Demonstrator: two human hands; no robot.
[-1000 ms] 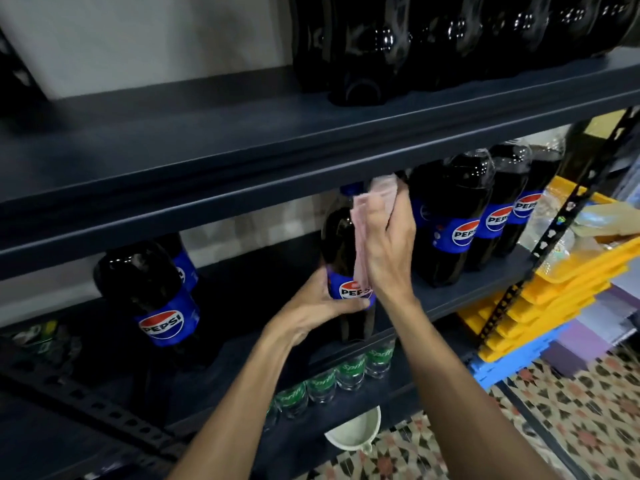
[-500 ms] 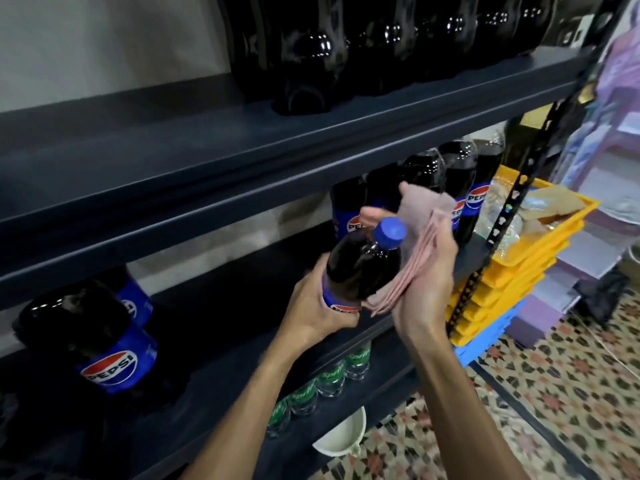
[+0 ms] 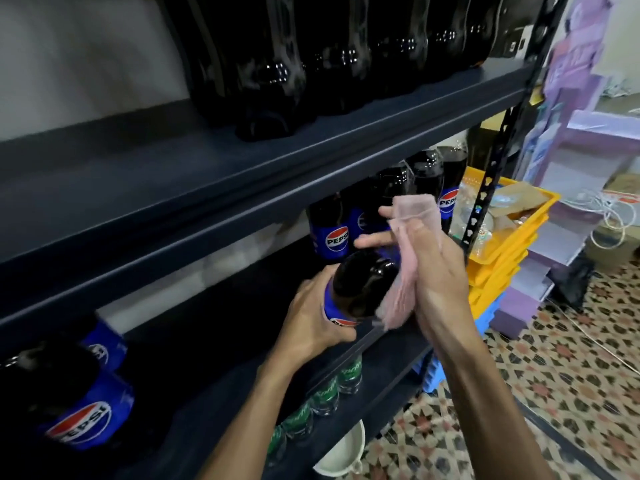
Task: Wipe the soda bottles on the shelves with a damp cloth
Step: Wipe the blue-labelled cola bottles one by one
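Observation:
My left hand [image 3: 313,323] grips a dark Pepsi bottle [image 3: 360,289] round its blue label and holds it tilted toward me, off the shelf. My right hand [image 3: 429,271] holds a pink cloth [image 3: 408,258] against the bottle's upper part, with the fingers stretched over the neck; the cap is hidden behind cloth and fingers. More Pepsi bottles [image 3: 330,233] stand in a row at the back right of the same shelf, and two stand at the far left [image 3: 83,417].
The dark metal shelf above [image 3: 242,188] carries a row of dark bottles [image 3: 270,81]. Green-labelled bottles [image 3: 325,396] stand on the lower shelf, with a white funnel [image 3: 341,455] below them. Stacked yellow crates [image 3: 509,244] sit to the right on a patterned tile floor [image 3: 554,393].
The bottle was lifted off the shelf and tilted toward me. My right hand with the cloth has moved up over the neck, so the blue cap is now covered. The view shifted left.

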